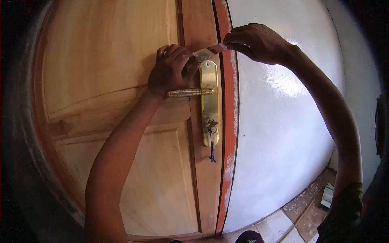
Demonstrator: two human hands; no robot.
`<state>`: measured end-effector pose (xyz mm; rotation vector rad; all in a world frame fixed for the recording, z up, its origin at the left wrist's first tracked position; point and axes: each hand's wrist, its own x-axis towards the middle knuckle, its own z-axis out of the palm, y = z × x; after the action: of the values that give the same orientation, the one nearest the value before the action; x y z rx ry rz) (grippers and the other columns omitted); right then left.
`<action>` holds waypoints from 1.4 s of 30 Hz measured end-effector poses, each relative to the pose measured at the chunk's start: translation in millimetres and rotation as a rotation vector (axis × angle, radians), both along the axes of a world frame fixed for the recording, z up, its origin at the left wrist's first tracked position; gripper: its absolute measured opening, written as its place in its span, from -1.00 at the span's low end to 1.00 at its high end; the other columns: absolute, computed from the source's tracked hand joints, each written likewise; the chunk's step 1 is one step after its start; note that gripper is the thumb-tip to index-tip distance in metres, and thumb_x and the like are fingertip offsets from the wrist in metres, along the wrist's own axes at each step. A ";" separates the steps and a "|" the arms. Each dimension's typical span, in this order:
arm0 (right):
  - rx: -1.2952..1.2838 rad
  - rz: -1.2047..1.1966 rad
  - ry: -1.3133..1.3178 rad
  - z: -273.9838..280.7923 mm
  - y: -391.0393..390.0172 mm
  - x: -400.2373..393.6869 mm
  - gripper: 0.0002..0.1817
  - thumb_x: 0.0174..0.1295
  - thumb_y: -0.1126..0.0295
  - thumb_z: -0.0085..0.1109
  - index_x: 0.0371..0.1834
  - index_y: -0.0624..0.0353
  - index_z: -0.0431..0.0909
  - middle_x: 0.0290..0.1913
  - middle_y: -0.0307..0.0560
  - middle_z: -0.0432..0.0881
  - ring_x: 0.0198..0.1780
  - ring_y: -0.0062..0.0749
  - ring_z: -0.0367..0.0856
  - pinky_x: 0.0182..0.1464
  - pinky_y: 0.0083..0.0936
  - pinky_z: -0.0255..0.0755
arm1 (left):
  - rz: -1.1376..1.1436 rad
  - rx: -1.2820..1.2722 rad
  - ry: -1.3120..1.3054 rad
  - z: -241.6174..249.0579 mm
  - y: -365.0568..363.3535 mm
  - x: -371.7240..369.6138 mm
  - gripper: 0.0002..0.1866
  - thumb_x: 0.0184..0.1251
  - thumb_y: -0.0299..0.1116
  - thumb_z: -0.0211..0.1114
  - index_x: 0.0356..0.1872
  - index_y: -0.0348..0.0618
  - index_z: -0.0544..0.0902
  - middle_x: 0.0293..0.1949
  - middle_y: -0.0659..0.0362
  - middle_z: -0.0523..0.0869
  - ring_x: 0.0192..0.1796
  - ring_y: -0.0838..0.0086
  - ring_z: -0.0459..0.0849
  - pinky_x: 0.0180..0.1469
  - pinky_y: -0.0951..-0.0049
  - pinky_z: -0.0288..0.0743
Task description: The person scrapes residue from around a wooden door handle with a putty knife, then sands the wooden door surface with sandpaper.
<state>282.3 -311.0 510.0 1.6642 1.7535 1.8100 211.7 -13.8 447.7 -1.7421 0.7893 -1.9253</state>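
Observation:
A see-through, shiny strip that looks like clear tape (210, 52) stretches between my two hands, just above the brass lock plate (209, 75). My left hand (170, 67) is closed around the strip's left end, its knuckles over the door handle (188, 92). Whether a roll sits inside that hand is hidden. Higher up and to the right, my right hand (259, 42) pinches the other end between thumb and fingers, in front of the red door frame (231, 101). Keys (211, 126) sit in the lock, with a dark blue cord (212, 154) dangling below.
The wooden door (121, 60) with its panels fills the left side. A glossy white wall (279, 133) stands to the right of the frame. Below are floor tiles (275, 224), a shoe tip (249, 237) and a pale object (327, 196) at the lower right.

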 end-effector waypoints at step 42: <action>-0.027 -0.072 0.065 -2.9 -6.6 23.6 -0.68 0.60 0.31 0.02 0.20 0.23 0.65 0.16 0.12 0.74 0.14 -0.06 0.76 0.22 -0.15 0.70 | 0.088 0.027 -0.011 0.0 -5.4 -2.6 -0.71 0.33 -0.28 0.46 0.01 -0.16 0.75 -0.02 0.09 0.70 0.11 0.17 0.65 0.19 0.15 0.49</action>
<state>305.8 -317.6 507.0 1.7710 1.7115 1.7130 209.1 -19.3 447.6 -1.7196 0.7191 -1.8576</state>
